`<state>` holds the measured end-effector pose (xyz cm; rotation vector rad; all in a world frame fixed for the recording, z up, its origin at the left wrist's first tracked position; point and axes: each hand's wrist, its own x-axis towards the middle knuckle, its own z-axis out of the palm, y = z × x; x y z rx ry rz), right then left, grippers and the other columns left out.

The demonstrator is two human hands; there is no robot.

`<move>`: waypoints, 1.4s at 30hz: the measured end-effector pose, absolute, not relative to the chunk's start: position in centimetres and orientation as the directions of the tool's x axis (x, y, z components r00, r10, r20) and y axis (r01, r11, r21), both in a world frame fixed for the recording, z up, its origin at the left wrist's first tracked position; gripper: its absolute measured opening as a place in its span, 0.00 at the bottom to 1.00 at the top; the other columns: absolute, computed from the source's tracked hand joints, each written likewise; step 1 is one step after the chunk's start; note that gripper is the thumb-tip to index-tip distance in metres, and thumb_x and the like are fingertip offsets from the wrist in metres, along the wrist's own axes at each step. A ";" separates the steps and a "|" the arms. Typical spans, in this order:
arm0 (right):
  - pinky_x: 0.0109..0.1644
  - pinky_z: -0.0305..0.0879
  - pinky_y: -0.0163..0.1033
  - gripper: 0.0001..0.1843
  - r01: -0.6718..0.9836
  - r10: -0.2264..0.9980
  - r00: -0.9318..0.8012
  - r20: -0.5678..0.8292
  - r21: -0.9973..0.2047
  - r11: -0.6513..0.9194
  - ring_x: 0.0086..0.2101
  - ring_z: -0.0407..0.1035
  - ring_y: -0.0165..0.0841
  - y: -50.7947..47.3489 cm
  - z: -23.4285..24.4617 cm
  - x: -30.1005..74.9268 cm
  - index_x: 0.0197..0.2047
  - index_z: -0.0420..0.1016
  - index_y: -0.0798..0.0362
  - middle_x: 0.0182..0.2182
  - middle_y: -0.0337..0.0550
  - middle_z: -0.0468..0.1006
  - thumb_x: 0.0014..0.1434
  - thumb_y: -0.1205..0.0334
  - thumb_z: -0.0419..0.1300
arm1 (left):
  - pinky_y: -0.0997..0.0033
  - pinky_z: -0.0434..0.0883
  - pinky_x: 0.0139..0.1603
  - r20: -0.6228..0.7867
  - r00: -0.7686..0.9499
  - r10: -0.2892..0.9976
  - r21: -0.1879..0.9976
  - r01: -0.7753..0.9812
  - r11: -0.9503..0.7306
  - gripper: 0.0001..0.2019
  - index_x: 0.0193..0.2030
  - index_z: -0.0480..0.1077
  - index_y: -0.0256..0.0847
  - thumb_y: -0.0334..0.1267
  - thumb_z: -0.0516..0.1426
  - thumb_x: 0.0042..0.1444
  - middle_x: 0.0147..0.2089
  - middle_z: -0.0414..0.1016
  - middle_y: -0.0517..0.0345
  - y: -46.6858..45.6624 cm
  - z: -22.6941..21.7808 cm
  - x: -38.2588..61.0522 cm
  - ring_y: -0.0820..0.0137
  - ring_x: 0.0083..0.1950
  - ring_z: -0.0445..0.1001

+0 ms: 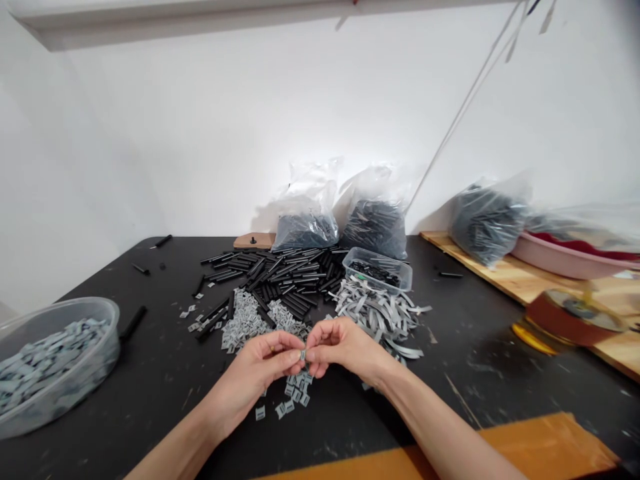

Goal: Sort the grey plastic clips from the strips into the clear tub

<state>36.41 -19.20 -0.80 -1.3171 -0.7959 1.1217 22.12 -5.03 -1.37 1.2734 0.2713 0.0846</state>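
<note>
The left hand and right hand pinch one small grey slotted clip between them, above loose clips. Open room — tabletop between grey strips and wooden board edge. Count — two upright plastic bags, one rectangular container, one round tub.

A small grey clip with a dark slot is pinched between the left grip and right grip. Similar pieces lie loosely scattered below both.

Tub L, clips ctr, strips R of clips, rods behind, 2 bags behind rods, bowl on board R
</note>
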 end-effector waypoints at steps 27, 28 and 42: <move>0.33 0.69 0.35 0.21 -0.121 0.948 0.284 -0.140 -0.987 -0.110 0.25 0.72 0.28 -18.9 -1.1 36.3 0.32 0.75 0.61 0.22 0.41 0.76 0.44 0.51 0.72 | 0.73 0.68 0.43 -0.190 0.961 0.202 0.929 0.110 0.352 0.08 0.37 0.75 0.38 0.39 0.64 0.52 0.35 0.74 0.57 -4.8 -2.0 22.3 0.72 0.37 0.71; 0.33 0.69 0.35 0.21 -0.119 0.947 0.294 -0.128 -0.988 -0.096 0.24 0.71 0.29 -18.9 -1.1 36.2 0.32 0.74 0.61 0.22 0.41 0.76 0.44 0.51 0.71 | 0.73 0.68 0.43 -0.188 0.961 0.203 0.929 0.107 0.353 0.08 0.37 0.75 0.38 0.39 0.64 0.52 0.35 0.74 0.57 -4.8 -2.0 22.4 0.72 0.37 0.70; 0.33 0.67 0.34 0.11 0.265 0.939 0.275 0.207 -0.955 0.133 0.27 0.71 0.28 -19.1 -0.9 36.0 0.35 0.80 0.54 0.31 0.43 0.75 0.57 0.55 0.64 | 0.73 0.69 0.43 -0.233 0.943 0.238 0.899 0.115 0.423 0.08 0.35 0.72 0.39 0.36 0.66 0.49 0.33 0.73 0.59 -4.9 -1.6 22.2 0.73 0.36 0.72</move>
